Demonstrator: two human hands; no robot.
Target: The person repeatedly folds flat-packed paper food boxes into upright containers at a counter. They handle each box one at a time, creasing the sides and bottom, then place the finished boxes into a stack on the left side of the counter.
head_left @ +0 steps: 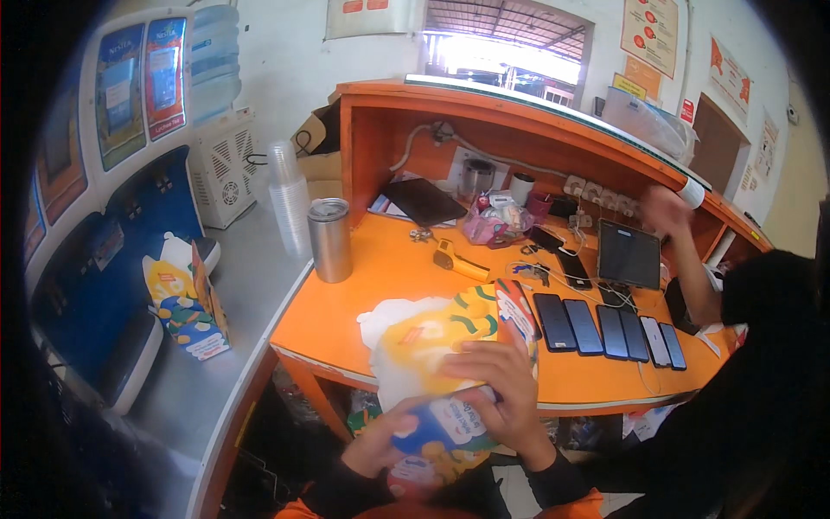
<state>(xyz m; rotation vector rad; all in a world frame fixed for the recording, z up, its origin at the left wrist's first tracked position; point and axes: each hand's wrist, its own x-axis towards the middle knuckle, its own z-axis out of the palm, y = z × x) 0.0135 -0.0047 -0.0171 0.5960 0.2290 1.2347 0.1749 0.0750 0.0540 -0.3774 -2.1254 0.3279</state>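
A colourful printed cardboard carton (445,424), blue and yellow with white, is held low in front of me at the table's near edge. My left hand (378,443) grips its left side, slightly blurred. On the other side my right hand (501,389) is closed over the carton's right part, with fingers bent across the top. Beyond the hands, yellow and white printed card (415,333) spreads over the orange table (380,259); whether it belongs to the same carton I cannot tell. A similar carton (186,303) stands opened up on the grey counter at left.
Several phones (584,327) lie in a row at right, near a tablet (629,253). A steel tumbler (330,242) stands by stacked plastic cups (288,203). A yellow handheld device (461,262) lies mid-table. At right, another person's hand (666,212) and dark sleeve reach over the table.
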